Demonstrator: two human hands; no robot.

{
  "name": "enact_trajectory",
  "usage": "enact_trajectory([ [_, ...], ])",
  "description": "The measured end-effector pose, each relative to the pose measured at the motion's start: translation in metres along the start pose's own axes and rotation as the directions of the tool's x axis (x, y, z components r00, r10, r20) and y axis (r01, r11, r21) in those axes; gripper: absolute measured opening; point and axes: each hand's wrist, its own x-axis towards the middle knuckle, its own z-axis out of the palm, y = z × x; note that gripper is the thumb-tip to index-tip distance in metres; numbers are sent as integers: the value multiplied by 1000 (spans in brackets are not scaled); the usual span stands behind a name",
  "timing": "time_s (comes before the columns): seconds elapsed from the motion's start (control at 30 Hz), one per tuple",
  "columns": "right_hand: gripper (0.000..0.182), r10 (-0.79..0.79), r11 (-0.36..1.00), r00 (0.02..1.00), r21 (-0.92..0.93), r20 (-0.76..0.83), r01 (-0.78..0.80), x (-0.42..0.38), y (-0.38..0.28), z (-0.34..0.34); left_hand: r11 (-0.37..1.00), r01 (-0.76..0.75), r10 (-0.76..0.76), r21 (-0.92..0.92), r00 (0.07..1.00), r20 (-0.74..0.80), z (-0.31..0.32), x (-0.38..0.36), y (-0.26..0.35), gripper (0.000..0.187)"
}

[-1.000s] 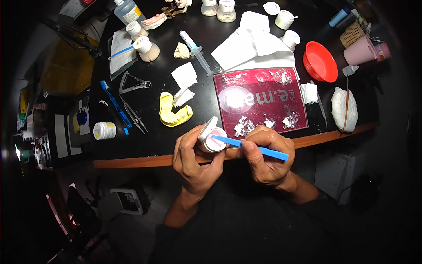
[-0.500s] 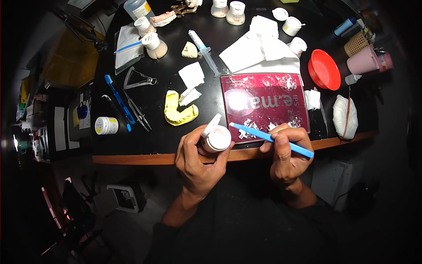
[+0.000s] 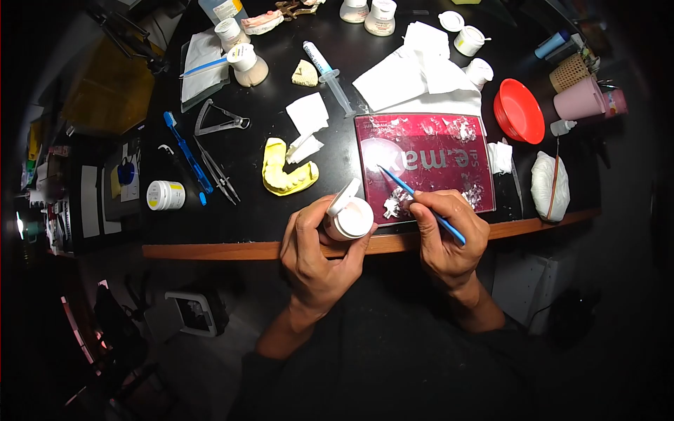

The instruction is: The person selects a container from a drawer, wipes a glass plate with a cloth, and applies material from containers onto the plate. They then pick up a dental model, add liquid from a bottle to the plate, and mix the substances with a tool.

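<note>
Near the table's front edge, my left hand (image 3: 309, 256) is wrapped round a small white jar (image 3: 351, 221). The jar's hinged lid (image 3: 344, 196) stands up, and white material fills the inside. My right hand (image 3: 453, 242) grips a slim blue spatula (image 3: 399, 182) like a pen. Its tip points away from me, over the left part of a dark red slab (image 3: 428, 172) with "IPS e.max" lettering. White flakes (image 3: 397, 203) and smears lie on the slab. Left of it sits a yellow dental model (image 3: 286, 175), beside folded white tissue (image 3: 307, 116).
A syringe (image 3: 330, 78), tweezers (image 3: 217, 172), a caliper (image 3: 219, 119) and a blue toothbrush (image 3: 186, 151) lie to the left. White paper (image 3: 400, 74) lies behind the slab. A red bowl (image 3: 518, 111) and a pink cup (image 3: 579, 98) stand at right. The wooden table edge (image 3: 210, 251) runs in front.
My right hand has turned the spatula edge-on and moved its tip away from the jar, further back over the slab. My left hand keeps hold of the jar; the view has shifted slightly.
</note>
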Motion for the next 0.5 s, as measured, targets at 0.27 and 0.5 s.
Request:
enact_trajectory([
  [0.27, 18, -169, 985, 986, -36, 5, 169, -5, 3, 2, 997, 69, -70, -47, 998, -8, 0, 1, 5, 68],
  [0.5, 7, -73, 983, 990, 157, -122, 92, -11, -8, -6, 999, 29, -29, -22, 1000, -2, 0, 0, 1, 71],
])
